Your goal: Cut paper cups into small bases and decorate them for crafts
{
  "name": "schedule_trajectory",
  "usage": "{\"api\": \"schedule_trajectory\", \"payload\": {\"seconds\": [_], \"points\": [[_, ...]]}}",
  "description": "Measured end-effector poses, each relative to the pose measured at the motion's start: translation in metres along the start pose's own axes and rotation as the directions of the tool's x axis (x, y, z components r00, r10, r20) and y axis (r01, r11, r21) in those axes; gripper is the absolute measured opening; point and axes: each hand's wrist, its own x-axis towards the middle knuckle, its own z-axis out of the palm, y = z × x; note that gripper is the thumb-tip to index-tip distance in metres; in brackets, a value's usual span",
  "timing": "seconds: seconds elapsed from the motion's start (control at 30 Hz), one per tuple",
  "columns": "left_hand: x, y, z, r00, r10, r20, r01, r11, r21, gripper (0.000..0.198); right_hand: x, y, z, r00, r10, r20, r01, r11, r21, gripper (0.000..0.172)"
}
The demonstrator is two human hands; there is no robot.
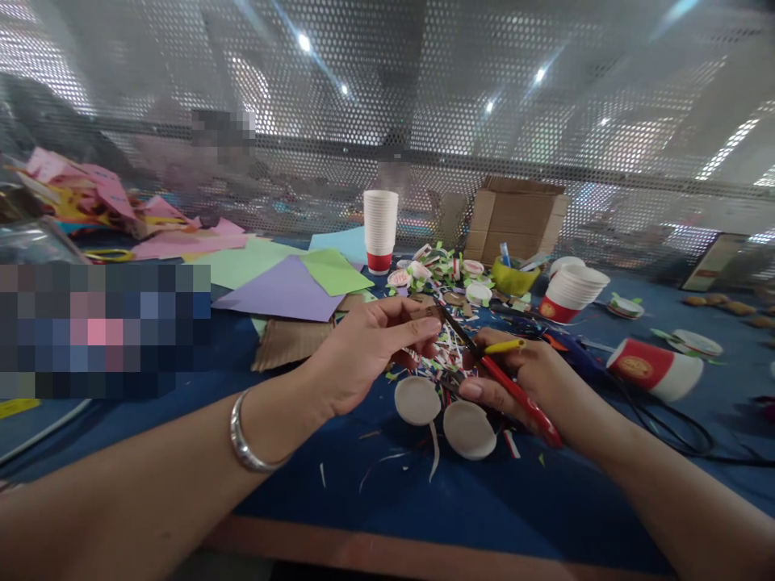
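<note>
My left hand [375, 347], with a silver bangle [240, 432] on its wrist, pinches a small brown cardboard piece [425, 313] between thumb and fingers. Scissors [508, 386] with a red handle, a yellow part and dark blades are in my right hand [514, 371]. Their blade tips reach up to the cardboard's right edge; whether they cut into it I cannot tell. Two round white cup bottoms [417, 401] lie just below my hands. Paper scraps [451, 347] are strewn beneath, and my fingers partly hide them.
Coloured paper sheets [284, 289] and corrugated cardboard [291, 345] lie left. Behind stand stacked paper cups [380, 230], a cardboard box [517, 218] and a yellow-green bowl [514, 278]. More cups [572, 290], a tipped cup [654, 367] and a black cable [696, 440] are right.
</note>
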Motion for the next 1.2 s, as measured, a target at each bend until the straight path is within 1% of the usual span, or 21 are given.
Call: {"api": "schedule_trajectory", "payload": {"seconds": [0.13, 0.23, 0.33, 0.47, 0.6, 0.67, 0.83, 1.03, 1.2], "points": [[-0.001, 0.000, 0.001, 1.000, -0.007, -0.009, 0.007, 1.000, 0.003, 0.027, 0.000, -0.003, -0.002, 1.000, 0.002, 0.023, -0.003, 0.999, 0.045, 0.047], [-0.001, -0.001, 0.001, 1.000, -0.011, -0.014, 0.011, 1.000, 0.000, 0.025, -0.002, 0.000, -0.002, 0.999, -0.022, 0.038, 0.020, 0.998, 0.056, 0.052], [-0.001, 0.000, 0.002, 1.000, -0.016, -0.016, 0.015, 1.000, -0.022, 0.024, -0.004, 0.003, -0.001, 0.999, -0.023, 0.030, 0.019, 0.991, 0.135, 0.055], [-0.001, 0.001, 0.003, 1.000, 0.001, 0.010, 0.000, 1.000, -0.029, 0.021, -0.005, 0.002, -0.001, 0.998, 0.011, 0.065, -0.029, 0.958, 0.284, 0.059], [-0.001, 0.001, 0.002, 1.000, -0.001, 0.010, 0.001, 1.000, -0.020, 0.021, -0.006, -0.002, 0.000, 0.989, 0.058, 0.134, -0.113, 0.889, 0.444, 0.065], [-0.001, 0.001, 0.002, 1.000, -0.003, 0.008, 0.004, 1.000, -0.018, 0.021, -0.006, -0.003, 0.000, 0.985, 0.077, 0.155, -0.144, 0.861, 0.488, 0.066], [-0.002, 0.001, 0.002, 1.000, 0.006, 0.001, -0.006, 1.000, -0.022, 0.022, -0.008, -0.004, -0.001, 0.985, 0.088, 0.145, -0.152, 0.844, 0.515, 0.070], [-0.002, 0.001, 0.002, 0.999, 0.032, -0.030, -0.033, 0.999, -0.032, 0.020, -0.010, -0.003, -0.005, 0.990, 0.082, 0.117, -0.129, 0.870, 0.477, 0.068], [-0.004, 0.001, 0.003, 0.997, 0.072, -0.006, -0.072, 0.997, -0.013, 0.020, -0.011, -0.007, -0.005, 0.981, 0.119, 0.155, -0.183, 0.835, 0.519, 0.069]]}}
